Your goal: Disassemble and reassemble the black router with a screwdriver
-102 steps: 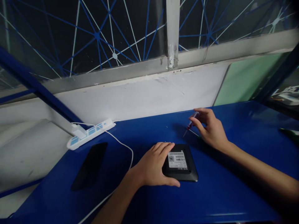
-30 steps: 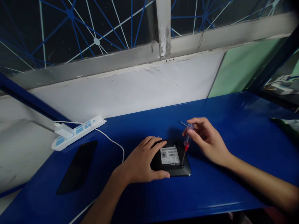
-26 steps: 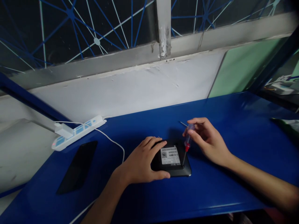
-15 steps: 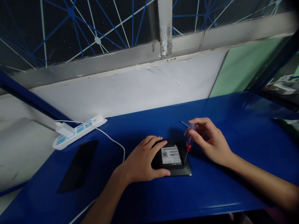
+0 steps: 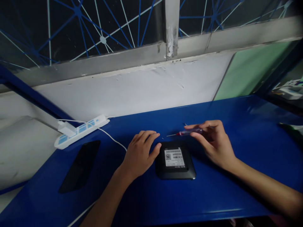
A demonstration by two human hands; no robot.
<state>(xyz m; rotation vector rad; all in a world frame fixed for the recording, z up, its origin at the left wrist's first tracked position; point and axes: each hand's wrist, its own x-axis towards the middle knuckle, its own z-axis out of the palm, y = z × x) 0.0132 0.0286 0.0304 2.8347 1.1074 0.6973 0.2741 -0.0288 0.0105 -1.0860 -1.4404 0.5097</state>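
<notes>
A black square device [image 5: 163, 171] with a white printed label [image 5: 174, 157] lies flat on the blue table. My right hand [image 5: 214, 142] holds a screwdriver [image 5: 189, 131] with a clear handle and red collar, its shaft pointing left above the device's far edge. My left hand [image 5: 143, 151] is beside the device's left edge, fingers stretched out and holding nothing. Close to its fingertips, small light-coloured bits [image 5: 162, 138], perhaps screws, lie on the table. Behind my right fingers the tip of another thin metal shaft [image 5: 185, 124] shows; the rest of it is hidden.
A white power strip [image 5: 82, 130] with a plugged-in adapter [image 5: 67, 128] stands at the back left, and its white cable [image 5: 111, 138] runs toward my left arm. A black flat phone-like slab [image 5: 80, 167] lies on the blue table [image 5: 213, 192]. A wall and window close off the back.
The screwdriver has come up off the device's right side and swung from upright to nearly level, pointing left. My left hand has let go of the device and shifted back to its left.
</notes>
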